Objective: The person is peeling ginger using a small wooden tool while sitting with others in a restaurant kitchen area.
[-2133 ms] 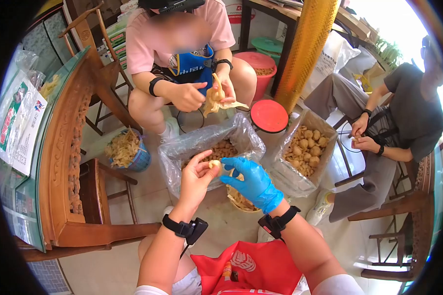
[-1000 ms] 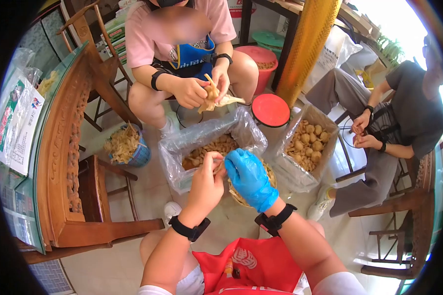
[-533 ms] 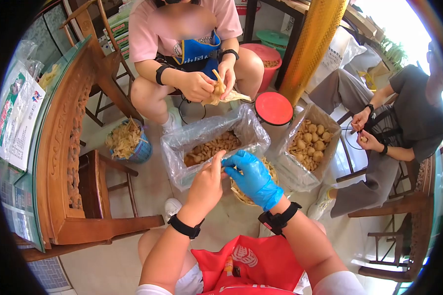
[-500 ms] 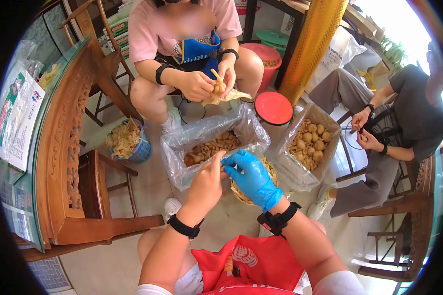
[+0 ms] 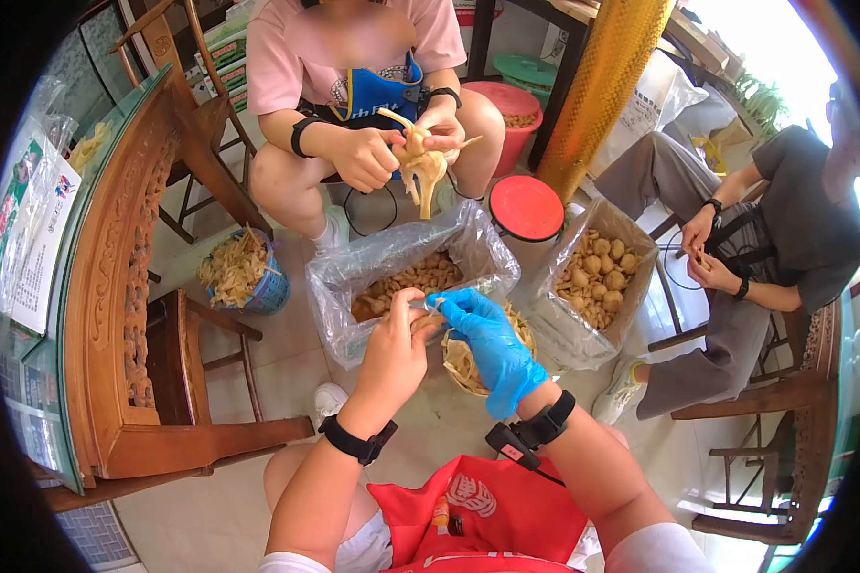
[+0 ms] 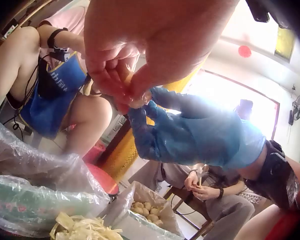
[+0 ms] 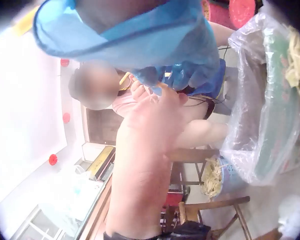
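In the head view my bare left hand [image 5: 392,353] and blue-gloved right hand [image 5: 487,344] meet in front of me. Between their fingertips is a small pale garlic clove [image 6: 139,103], mostly hidden by the fingers. The left thumb and fingers pinch it from one side, while the gloved fingertips pinch at its other end. Below and behind the hands lies a plastic-lined box [image 5: 339,315] of loose cloves [image 5: 413,280]. Partly covered by the glove, a basket of peelings [image 5: 463,368] stands under the right hand.
A second lined box [image 5: 569,349] holds garlic bulbs [image 5: 599,267]. Peelings fill a blue bucket [image 5: 269,289] at left, near a wooden chair [image 5: 177,358]. A red-lidded container [image 5: 526,207] stands behind. One person [image 5: 354,124] sits opposite holding a stalked bulb [image 5: 420,158]; another person [image 5: 793,201] sits at right.
The hands came together from slightly apart, and the fingers shifted around the clove. The gloved wrist has turned a little. Opposite, the person's bulb now hangs with its peel pulled downward.
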{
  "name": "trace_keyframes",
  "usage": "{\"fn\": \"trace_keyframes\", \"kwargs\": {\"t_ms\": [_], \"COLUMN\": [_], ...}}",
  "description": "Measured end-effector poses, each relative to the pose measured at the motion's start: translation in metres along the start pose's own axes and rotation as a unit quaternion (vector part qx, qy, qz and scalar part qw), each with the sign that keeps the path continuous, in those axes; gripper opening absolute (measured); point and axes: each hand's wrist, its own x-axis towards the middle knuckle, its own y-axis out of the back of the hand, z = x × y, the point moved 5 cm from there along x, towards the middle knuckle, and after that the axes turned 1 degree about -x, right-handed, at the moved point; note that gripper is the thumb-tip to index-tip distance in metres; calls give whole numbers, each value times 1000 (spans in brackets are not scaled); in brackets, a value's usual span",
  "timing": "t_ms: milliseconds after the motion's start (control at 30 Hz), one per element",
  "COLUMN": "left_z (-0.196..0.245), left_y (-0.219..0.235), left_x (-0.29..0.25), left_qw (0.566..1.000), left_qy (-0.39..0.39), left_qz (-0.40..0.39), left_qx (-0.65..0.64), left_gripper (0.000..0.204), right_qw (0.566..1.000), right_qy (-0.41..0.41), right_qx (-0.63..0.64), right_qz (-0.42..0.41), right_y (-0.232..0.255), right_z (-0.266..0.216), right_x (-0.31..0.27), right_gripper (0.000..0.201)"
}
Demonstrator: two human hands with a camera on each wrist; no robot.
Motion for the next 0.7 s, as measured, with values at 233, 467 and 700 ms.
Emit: {"fn": "trace_keyframes", "kwargs": {"t_ms": [233, 467, 700], "left_z": [-6, -13, -14], "left_y": [-3, 2, 4], "left_x": [-1, 0, 2], "left_qw": [999, 999, 998], "left_qy": [-16, 25, 43], "left_qz": [19, 34, 44], "left_qx": [30, -1, -5], "left_gripper": [33, 21, 15], "right_qw": [996, 994, 899], "right_qy": [0, 88, 102], "right_qx": [82, 7, -400], "right_qz": [20, 70, 146], "right_y": [15, 43, 63], "right_z": [4, -26, -33], "right_x": [2, 8, -2], "right_gripper": [13, 15, 14]}}
